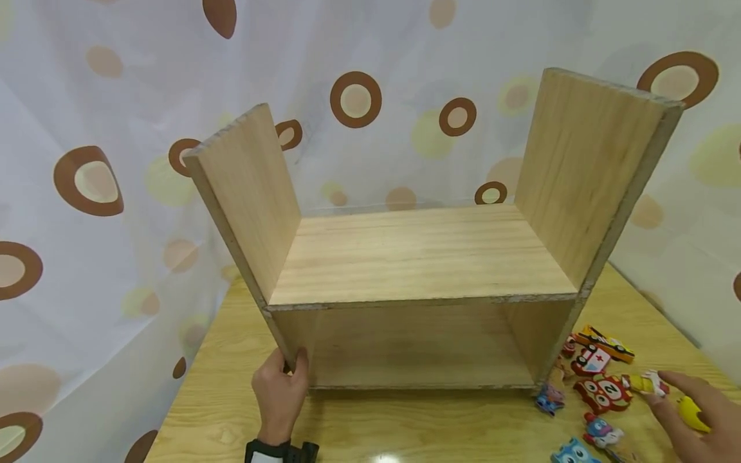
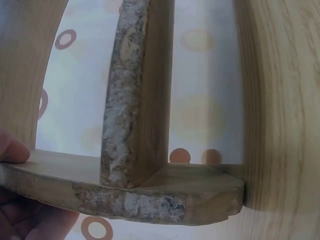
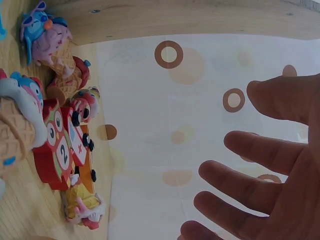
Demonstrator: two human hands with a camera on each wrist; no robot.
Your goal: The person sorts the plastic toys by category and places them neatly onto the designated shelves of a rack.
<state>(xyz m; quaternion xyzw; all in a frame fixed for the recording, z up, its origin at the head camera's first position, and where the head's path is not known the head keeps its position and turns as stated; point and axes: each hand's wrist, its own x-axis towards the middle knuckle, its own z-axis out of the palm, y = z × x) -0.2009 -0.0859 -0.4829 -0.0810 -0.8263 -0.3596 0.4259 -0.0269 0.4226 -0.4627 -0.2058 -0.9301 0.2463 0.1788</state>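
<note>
A pale wooden shelf [image 1: 428, 251] with two upright side panels and a cross board stands on the table. My left hand [image 1: 280, 386] grips its left side panel low down, thumb on the inner face. In the left wrist view the panel's rough edge [image 2: 130, 202] passes between the thumb [image 2: 14, 149] and the curled fingers below. My right hand [image 1: 703, 418] hovers at the lower right with spread fingers, holding nothing. Near it lie a red owl block [image 1: 604, 392], a small figure in a yellow cone [image 1: 645, 383] and a yellow toy [image 1: 691, 411].
Beside the shelf's right foot lie a red and white ambulance [image 1: 592, 360], a yellow toy car [image 1: 604, 344] and a pink and blue figure [image 1: 550, 399]. A blue owl block [image 1: 573, 452] sits at the front. A patterned cloth [image 1: 399, 135] hangs behind the table [image 1: 214, 386].
</note>
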